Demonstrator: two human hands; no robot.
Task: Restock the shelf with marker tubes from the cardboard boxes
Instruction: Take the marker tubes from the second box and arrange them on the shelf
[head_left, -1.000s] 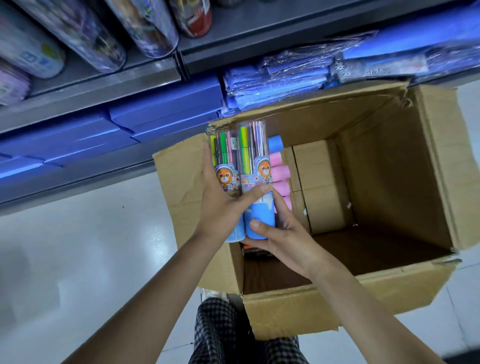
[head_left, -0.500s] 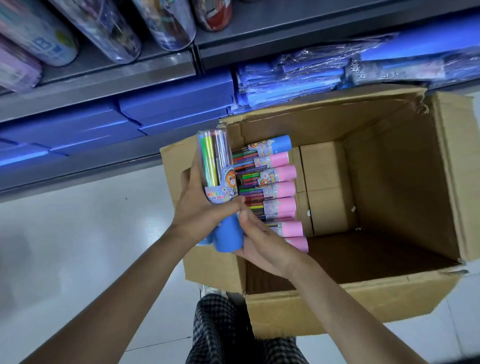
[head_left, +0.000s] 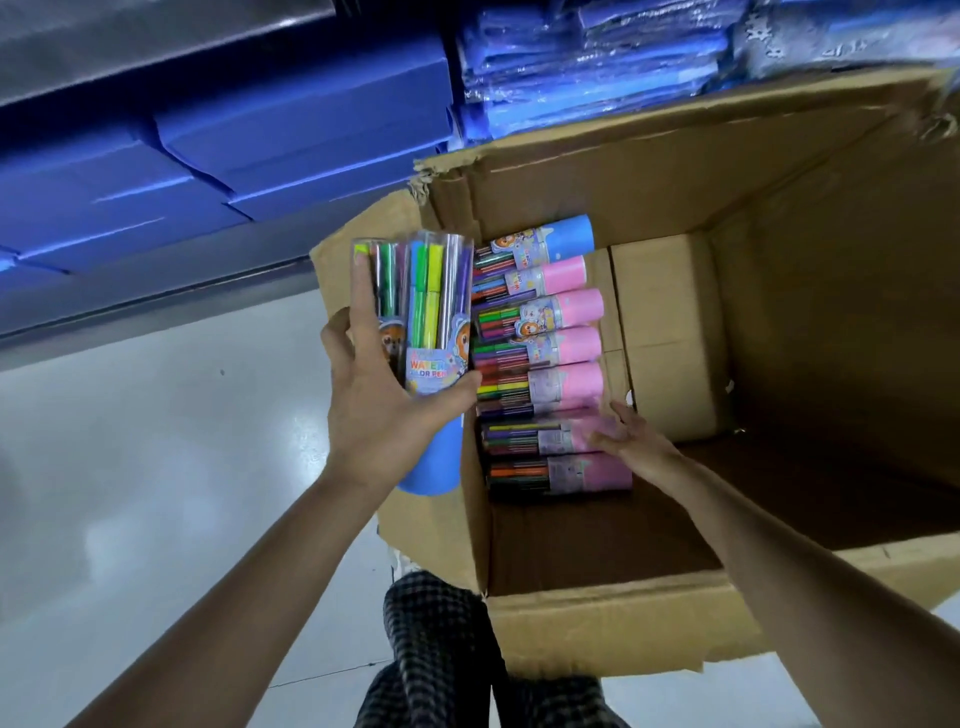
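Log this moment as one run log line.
left hand: holds two marker tubes | right hand: open, reaching onto tubes stacked in cardboard box | shelf: not yet restocked

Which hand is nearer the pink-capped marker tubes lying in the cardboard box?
Right. The right hand reaches onto the pink-capped tubes; the left hand holds two blue-capped tubes beside the box's left wall.

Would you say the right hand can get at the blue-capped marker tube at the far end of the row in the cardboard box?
Probably yes. The right hand is free and already inside the cardboard box, at the nearer pink-capped tubes. The blue-capped marker tube lies uncovered on top, nothing between.
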